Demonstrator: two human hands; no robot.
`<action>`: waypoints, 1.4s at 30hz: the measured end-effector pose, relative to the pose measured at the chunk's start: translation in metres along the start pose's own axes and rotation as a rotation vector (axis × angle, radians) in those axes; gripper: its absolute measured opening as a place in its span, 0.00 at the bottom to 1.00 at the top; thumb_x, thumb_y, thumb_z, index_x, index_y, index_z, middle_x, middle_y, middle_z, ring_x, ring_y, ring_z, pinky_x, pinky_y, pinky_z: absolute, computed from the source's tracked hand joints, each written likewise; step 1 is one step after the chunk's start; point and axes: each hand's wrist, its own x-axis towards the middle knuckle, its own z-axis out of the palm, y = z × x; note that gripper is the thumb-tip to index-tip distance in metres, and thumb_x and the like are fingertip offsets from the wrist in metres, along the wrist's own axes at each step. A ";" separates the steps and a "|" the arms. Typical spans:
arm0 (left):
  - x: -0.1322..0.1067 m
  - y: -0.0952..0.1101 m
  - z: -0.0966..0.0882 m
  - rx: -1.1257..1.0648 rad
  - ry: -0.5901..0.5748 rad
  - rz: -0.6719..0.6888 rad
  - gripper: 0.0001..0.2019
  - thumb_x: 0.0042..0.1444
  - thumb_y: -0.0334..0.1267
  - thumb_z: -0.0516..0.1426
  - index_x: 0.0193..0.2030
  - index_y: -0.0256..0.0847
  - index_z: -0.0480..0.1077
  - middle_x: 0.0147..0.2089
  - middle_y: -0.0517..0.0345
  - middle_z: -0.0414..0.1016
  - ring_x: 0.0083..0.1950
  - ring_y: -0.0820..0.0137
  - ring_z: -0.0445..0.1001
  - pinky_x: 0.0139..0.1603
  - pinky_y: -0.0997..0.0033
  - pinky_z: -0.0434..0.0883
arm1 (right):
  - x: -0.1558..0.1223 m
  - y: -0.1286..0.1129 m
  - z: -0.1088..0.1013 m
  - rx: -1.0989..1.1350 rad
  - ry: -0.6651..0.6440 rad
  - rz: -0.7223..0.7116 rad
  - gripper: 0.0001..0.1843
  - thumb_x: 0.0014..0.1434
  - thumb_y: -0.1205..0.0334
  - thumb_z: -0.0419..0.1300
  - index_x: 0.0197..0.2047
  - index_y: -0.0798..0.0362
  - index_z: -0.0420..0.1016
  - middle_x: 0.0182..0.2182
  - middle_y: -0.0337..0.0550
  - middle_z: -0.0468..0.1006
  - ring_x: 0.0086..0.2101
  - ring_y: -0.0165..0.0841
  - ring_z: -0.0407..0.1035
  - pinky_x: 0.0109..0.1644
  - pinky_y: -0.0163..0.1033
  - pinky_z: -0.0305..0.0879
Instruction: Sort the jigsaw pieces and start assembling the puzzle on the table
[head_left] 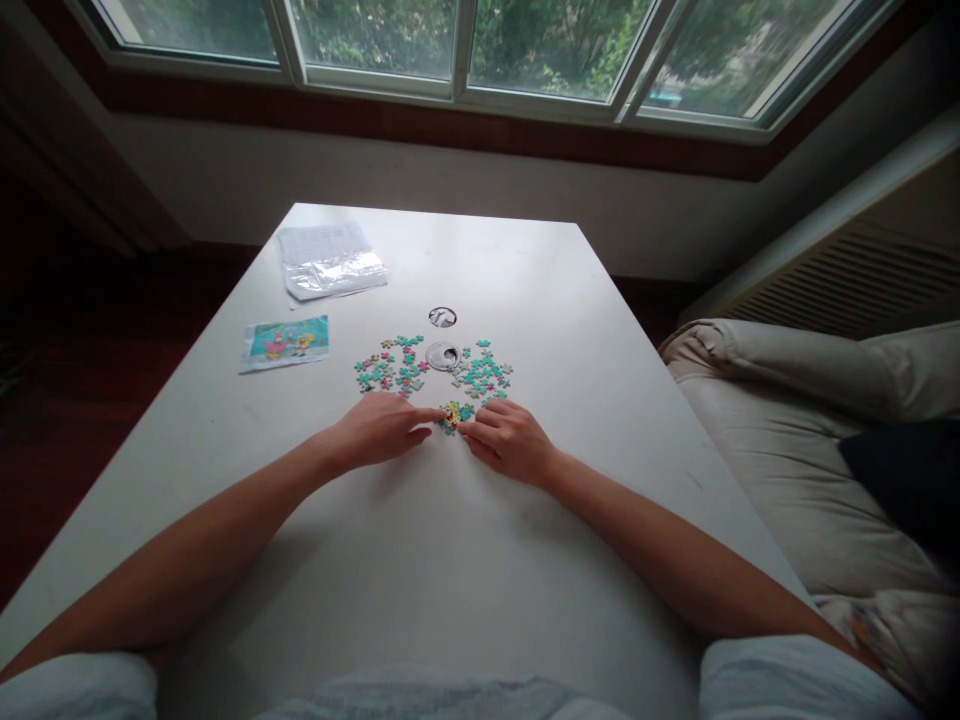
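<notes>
Several small teal, pink and yellow jigsaw pieces (397,368) lie scattered in the middle of a white table (420,560). My left hand (379,428) rests on the table with its index finger stretched out onto a small joined cluster of pieces (452,414). My right hand (510,440) lies on the other side of that cluster, fingers curled, fingertips pressing its right edge. Both hands meet at the cluster.
A round metal lid (442,354) and a small round tin (442,317) sit behind the pieces. A printed picture card (285,342) and a clear plastic bag on paper (330,262) lie at the far left. A cushioned seat (810,440) stands to the right; windows beyond.
</notes>
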 end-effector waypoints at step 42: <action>0.008 -0.024 0.011 -0.117 0.239 -0.431 0.12 0.61 0.47 0.56 0.48 0.48 0.74 0.39 0.57 0.80 0.37 0.63 0.77 0.35 0.68 0.65 | 0.002 -0.008 0.002 0.081 0.008 -0.012 0.11 0.65 0.65 0.59 0.50 0.49 0.75 0.56 0.49 0.76 0.60 0.43 0.62 0.61 0.53 0.64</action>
